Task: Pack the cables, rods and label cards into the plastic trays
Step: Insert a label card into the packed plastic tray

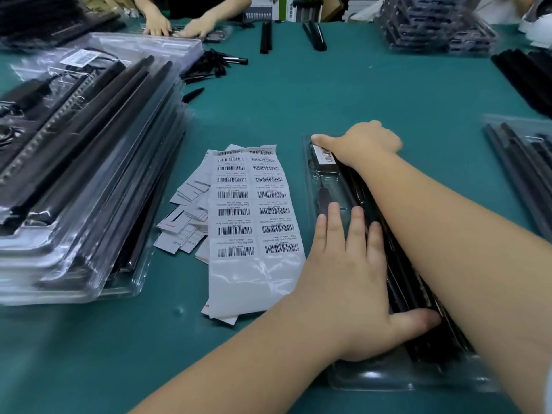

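A stack of packed trays sat far left, barcode label sheets at centre. On the clear tray at right, the left hand pressed with straight, spread fingers; the right hand pressed its far end, fingers hidden. Pressing evenly along the rods should seat them best.

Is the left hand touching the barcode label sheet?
Cannot tell. In the head view the left hand lies flat on the clear tray, overlapping the label sheet edge.

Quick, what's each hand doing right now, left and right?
Left hand: open, fingers straight, pressing on the clear tray.
Right hand: on the tray's far end by the barcode label; grip cannot be told.
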Motion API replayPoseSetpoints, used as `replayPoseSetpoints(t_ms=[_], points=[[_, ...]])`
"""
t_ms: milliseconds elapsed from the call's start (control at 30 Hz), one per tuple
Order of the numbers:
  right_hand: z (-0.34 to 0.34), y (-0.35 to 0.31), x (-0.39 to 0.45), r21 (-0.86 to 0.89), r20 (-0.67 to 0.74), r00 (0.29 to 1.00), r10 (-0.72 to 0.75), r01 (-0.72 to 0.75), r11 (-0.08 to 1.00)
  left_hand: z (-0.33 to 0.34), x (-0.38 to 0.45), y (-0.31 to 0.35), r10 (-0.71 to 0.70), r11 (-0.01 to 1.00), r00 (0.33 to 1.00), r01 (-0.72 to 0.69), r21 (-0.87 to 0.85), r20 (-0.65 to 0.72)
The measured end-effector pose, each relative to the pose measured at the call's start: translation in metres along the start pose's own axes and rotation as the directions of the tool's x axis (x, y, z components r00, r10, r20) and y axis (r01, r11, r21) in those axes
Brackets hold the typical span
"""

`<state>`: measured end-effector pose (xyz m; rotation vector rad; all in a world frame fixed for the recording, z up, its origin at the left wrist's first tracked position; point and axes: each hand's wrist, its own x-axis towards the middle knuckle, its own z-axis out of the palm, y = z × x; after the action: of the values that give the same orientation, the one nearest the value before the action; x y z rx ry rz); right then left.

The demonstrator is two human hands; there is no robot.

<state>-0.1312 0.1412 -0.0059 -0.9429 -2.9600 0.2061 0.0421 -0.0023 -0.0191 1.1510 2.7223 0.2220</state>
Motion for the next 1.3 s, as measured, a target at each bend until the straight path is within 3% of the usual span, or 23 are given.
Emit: replayPoseSetpoints(t_ms=[133,300,433,533,633,700,767,833,900,933,1067,1167,1300], points=[[0.005,0.012,0.0,-0.071,-0.037,0.98,-0.193,0.19,0.979,0.001,0.0,-0.001,-0.001,1.0,1.0,0.001,0.004,0.021],[0.003,0.039,-0.011,0.012,0.033,0.902,-0.43,0.43,0.903,0.0,0.0,-0.002,0.003,1.0,0.999,-0.004,0.025,0.051],[-0.001,0.039,-0.006,0.111,0.054,0.919,-0.39,0.383,0.917,-0.001,0.0,-0.001,0.0,1.0,0.998,-0.002,0.03,0.067],[-0.001,0.03,0.002,0.08,0.064,0.949,-0.308,0.303,0.95,-0.001,0.0,-0.001,-0.002,1.0,0.998,0.0,0.029,0.067],[0.005,0.024,0.003,0.032,-0.018,0.973,-0.231,0.231,0.972,-0.001,0.0,-0.001,-0.005,1.0,0.998,0.003,0.03,0.062],[0.005,0.024,0.003,0.16,-0.03,0.981,-0.193,0.195,0.968,0.0,0.0,-0.002,-0.007,1.0,0.998,0.006,0.022,0.057],[-0.002,0.032,0.003,0.534,0.025,0.984,-0.179,0.139,0.834,0.0,0.0,-0.002,-0.006,1.0,0.999,0.005,0.019,0.049],[-0.012,0.047,-0.004,0.876,0.088,0.986,-0.144,-0.007,0.483,0.0,0.001,-0.003,-0.002,1.0,0.999,0.001,0.018,0.049],[-0.019,0.068,-0.017,0.975,0.151,0.983,-0.104,-0.131,0.178,0.0,0.0,-0.003,0.001,1.0,0.999,-0.003,0.024,0.053],[-0.02,0.079,-0.027,0.977,0.186,0.977,-0.101,-0.173,0.126,-0.001,0.0,-0.004,0.002,1.0,0.999,-0.003,0.025,0.051],[-0.032,0.119,-0.08,0.89,0.341,0.936,-0.082,-0.294,0.35,-0.004,0.001,-0.005,0.005,1.0,0.999,-0.006,0.017,0.043],[-0.041,0.137,-0.125,0.847,0.357,0.926,-0.126,-0.264,0.461,-0.004,0.0,-0.004,0.005,1.0,1.0,-0.005,0.001,0.03],[-0.042,0.145,-0.157,0.878,0.281,0.943,-0.181,-0.176,0.445,-0.006,-0.001,-0.005,0.021,0.998,1.0,-0.021,-0.065,0.01]])
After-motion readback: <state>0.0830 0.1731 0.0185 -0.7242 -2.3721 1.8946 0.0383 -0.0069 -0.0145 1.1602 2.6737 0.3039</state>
